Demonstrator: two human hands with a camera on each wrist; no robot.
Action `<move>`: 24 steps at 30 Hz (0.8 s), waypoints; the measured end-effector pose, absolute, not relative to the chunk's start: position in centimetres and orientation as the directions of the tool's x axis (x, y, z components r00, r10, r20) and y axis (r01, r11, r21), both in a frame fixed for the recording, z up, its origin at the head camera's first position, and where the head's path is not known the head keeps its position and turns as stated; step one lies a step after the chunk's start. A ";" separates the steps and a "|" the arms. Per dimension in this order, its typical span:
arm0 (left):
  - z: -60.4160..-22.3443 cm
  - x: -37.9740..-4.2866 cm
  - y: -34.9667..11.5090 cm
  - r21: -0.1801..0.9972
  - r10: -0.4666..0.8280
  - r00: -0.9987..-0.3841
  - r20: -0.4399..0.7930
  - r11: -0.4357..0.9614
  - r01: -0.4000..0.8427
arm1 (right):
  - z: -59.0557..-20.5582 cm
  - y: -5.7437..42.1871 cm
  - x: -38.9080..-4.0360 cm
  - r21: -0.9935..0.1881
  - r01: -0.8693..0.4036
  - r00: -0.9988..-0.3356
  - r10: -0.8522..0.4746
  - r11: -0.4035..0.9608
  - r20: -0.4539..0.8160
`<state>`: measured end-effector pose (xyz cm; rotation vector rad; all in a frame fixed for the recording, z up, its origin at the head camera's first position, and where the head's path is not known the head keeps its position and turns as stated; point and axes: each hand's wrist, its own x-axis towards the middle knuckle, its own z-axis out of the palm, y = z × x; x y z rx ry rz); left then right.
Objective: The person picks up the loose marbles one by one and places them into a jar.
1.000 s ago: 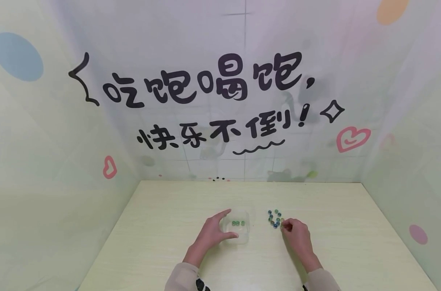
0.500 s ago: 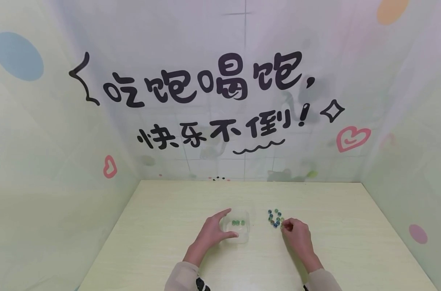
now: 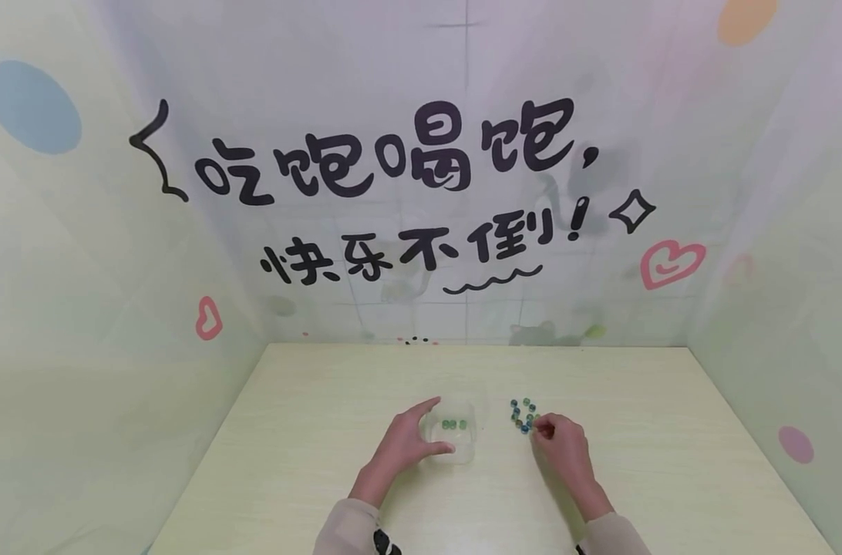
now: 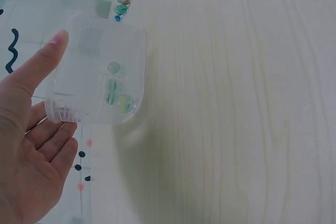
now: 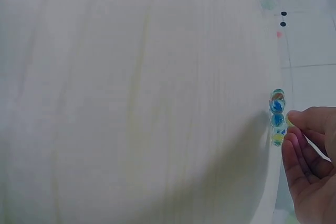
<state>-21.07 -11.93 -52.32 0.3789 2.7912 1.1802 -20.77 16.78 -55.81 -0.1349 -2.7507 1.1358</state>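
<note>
In the head view, my left hand (image 3: 403, 443) holds the left side of a clear plastic box (image 3: 465, 455), thumb in front and fingers behind. Several green marbles (image 3: 452, 425) lie inside it, also visible through the box wall (image 4: 86, 82) in the left wrist view. To the box's right, several blue and green marbles (image 3: 514, 412) lie in a loose cluster on the table. My right hand (image 3: 565, 449) is at the cluster's near right edge. Between its thumb and forefinger it pinches a yellowish marble (image 5: 290, 119), mostly hidden by the fingertips.
The pale wood-grain table (image 3: 289, 462) is bounded at the back by a printed cloth wall (image 3: 365, 316) with black lettering. Cloth side walls (image 3: 775, 324) stand to the left and right.
My right hand has shifted very slightly left beside the marble cluster. The left hand and the box keep their place, and the view itself has moved a little.
</note>
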 end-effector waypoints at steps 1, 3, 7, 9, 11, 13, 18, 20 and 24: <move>-52.3 -21.0 -11.9 0.713 0.262 -0.965 0.015 0.674 0.194 | -55.8 16.7 -20.8 -0.706 0.016 -0.983 0.141 0.708 0.120; -52.3 -21.0 -12.0 0.704 0.267 -0.964 0.014 0.682 0.199 | -55.7 16.4 -20.7 -0.709 0.006 -0.982 0.138 0.705 0.129; -52.3 -20.9 -12.2 0.692 0.266 -0.964 0.010 0.694 0.198 | -55.2 16.0 -20.5 -0.724 -0.003 -0.983 0.132 0.690 0.129; -52.3 -20.9 -12.3 0.691 0.261 -0.965 0.009 0.696 0.195 | -54.9 15.9 -20.4 -0.731 -0.004 -0.983 0.131 0.682 0.128; -52.4 -20.8 -12.3 0.693 0.256 -0.966 0.012 0.695 0.193 | -54.6 15.8 -20.3 -0.735 -0.008 -0.984 0.127 0.678 0.128; -52.4 -20.8 -12.4 0.694 0.258 -0.966 0.023 0.691 0.201 | -54.4 15.8 -20.3 -0.736 -0.013 -0.983 0.125 0.676 0.133; -52.3 -20.7 -12.5 0.710 0.267 -0.962 0.057 0.667 0.227 | -54.0 15.8 -20.1 -0.731 -0.041 -0.978 0.122 0.681 0.169; -52.2 -20.7 -12.5 0.720 0.272 -0.960 0.071 0.652 0.238 | -53.9 15.7 -20.1 -0.726 -0.060 -0.974 0.118 0.685 0.192; -51.8 -20.7 -12.5 0.725 0.291 -0.953 0.086 0.638 0.260 | -53.7 15.6 -20.1 -0.716 -0.068 -0.972 0.117 0.695 0.205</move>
